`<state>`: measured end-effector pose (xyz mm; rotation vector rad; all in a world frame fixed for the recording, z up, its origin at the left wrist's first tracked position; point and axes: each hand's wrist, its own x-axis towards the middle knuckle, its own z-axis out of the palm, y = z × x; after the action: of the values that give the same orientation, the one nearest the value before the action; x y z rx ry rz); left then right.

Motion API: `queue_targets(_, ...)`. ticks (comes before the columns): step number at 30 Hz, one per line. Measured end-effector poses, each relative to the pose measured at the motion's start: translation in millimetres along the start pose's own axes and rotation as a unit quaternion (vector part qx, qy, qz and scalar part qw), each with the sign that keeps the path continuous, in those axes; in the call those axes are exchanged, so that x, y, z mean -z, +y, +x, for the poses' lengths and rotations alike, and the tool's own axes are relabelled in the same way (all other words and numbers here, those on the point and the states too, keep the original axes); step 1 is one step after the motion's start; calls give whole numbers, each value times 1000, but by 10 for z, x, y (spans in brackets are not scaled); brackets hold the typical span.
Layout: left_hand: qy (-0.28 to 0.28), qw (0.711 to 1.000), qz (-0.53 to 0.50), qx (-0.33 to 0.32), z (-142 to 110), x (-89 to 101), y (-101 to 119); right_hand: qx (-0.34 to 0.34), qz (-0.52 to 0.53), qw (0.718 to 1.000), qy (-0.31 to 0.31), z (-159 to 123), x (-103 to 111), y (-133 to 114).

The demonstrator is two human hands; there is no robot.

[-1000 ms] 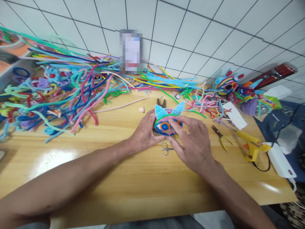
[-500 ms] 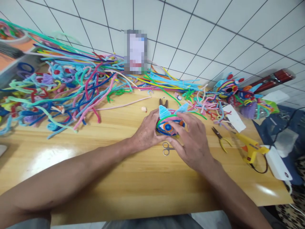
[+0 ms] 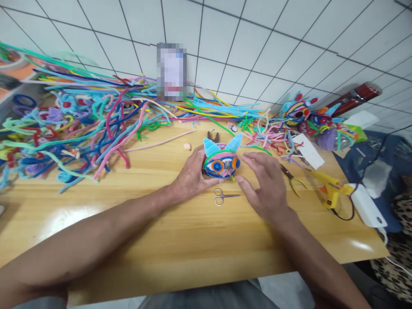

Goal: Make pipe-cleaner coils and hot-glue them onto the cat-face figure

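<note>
A pipe-cleaner cat head (image 3: 222, 165) with light blue pointed ears, orange-and-blue ringed eyes and a pink mouth faces me at the middle of the table. My left hand (image 3: 192, 175) grips it from its left side, thumb along the lower edge. At its right, my right hand (image 3: 265, 182) is open, fingers apart and curved, close to the head with a small gap showing. Small scissors (image 3: 225, 196) lie on the wood just below. Behind the ears, the dark jaws of a tool (image 3: 212, 136) show; the rest of it is hidden.
A large tangle of coloured pipe cleaners (image 3: 80, 124) covers the left back. Rightward lie yellow-handled pliers (image 3: 293, 180), a yellow glue gun (image 3: 333, 188) and a white power strip (image 3: 368, 206). Finished pipe-cleaner figures (image 3: 296, 112) stand near a red flask (image 3: 358, 98). A blurred-out phone (image 3: 172, 73) leans on the wall.
My right hand has let go of the cat head's front and drawn back to the right, uncovering the right eye and mouth. My left hand keeps its grip. The view has shifted slightly.
</note>
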<state>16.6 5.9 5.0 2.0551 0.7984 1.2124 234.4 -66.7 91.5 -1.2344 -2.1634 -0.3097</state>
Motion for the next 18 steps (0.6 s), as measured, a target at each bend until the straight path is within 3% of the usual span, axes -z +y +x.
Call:
queue_targets(5,12,1000,-13,-3,1,-9,2,24,-19,999,-35,-57,-163,-102)
queue_targets(11,4,1000,-11,-10,13,0,0,27,-52,996,-67,-55,-214,-163)
queue_targets(18,6,1000,-6,-20,21,-1,2,42,-63,995,-60,-87,-250,-173)
